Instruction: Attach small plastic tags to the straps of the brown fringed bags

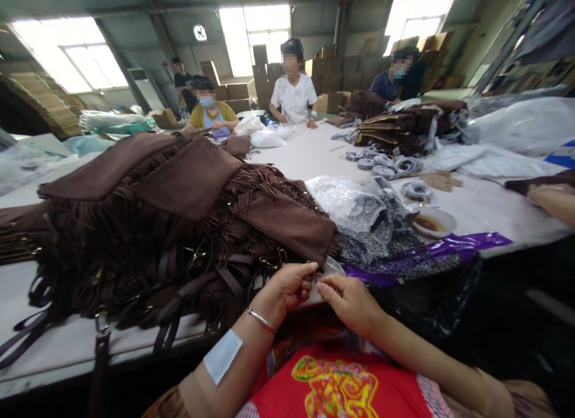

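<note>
Hands (321, 289) pinch clear plastic bag (331, 267) (fringed bags (179, 226) heaped just beside).

I see a heap of brown fringed bags (179, 220) on the white tabletop (489, 205), a small bowl (433, 223), tape rolls (386, 164), and three seated people (294, 91) opposite.

Legible text: none. No words, brand names, numbers or signs can be read anywhere in the frame.

Candidates checked:
- Cartons (333, 76), upper centre: faces blank or too blurred to tell.
- Round wall fixture (200, 32), upper left of centre: overexposed, no marks readable.
- Red cloth (335, 385), bottom centre: yellow ornamental motif only, no letters made out.
- White patch (222, 356) on forearm, lower centre: plain.
- Blue-and-white sheet (563, 154), right edge: no print discernible.
</note>
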`<state>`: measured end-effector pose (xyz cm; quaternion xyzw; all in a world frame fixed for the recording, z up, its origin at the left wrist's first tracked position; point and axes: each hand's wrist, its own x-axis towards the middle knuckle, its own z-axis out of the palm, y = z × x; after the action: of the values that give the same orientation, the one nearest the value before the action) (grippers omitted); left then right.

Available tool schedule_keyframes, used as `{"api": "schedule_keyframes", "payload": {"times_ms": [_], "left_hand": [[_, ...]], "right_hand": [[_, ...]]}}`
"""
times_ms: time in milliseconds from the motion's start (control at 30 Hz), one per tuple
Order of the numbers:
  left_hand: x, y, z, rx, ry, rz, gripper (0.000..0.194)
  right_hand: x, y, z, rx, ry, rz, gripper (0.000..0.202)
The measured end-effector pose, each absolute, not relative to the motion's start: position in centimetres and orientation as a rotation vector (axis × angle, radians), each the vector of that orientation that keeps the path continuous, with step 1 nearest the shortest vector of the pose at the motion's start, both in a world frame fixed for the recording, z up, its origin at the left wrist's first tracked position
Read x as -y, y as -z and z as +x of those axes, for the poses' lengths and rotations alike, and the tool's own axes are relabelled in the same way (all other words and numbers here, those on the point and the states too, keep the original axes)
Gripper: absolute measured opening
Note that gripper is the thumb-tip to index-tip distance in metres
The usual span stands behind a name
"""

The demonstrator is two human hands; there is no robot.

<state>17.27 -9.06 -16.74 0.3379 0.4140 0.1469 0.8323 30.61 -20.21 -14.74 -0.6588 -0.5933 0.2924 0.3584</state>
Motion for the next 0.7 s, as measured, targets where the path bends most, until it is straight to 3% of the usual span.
{"api": "schedule_keyframes", "payload": {"times_ms": [267,467,700], "left_hand": [[11.0,17.1,17.7,-0.938,-0.373,0.868,0.039],[10.2,17.9,17.3,-0.743,-0.329,0.546,0.045],[10.5,18.5,17.6,-0.790,-0.411,0.565,0.043]], "right_hand": [[18.3,16.1,29.5,0.952,-1.395,-1.577,0.010],[18.5,16.2,30.4,0.666,-1.655,-1.291,0.017],[18.7,16.6,31.0,1.022,-1.276,-1.558,0.021]]}}
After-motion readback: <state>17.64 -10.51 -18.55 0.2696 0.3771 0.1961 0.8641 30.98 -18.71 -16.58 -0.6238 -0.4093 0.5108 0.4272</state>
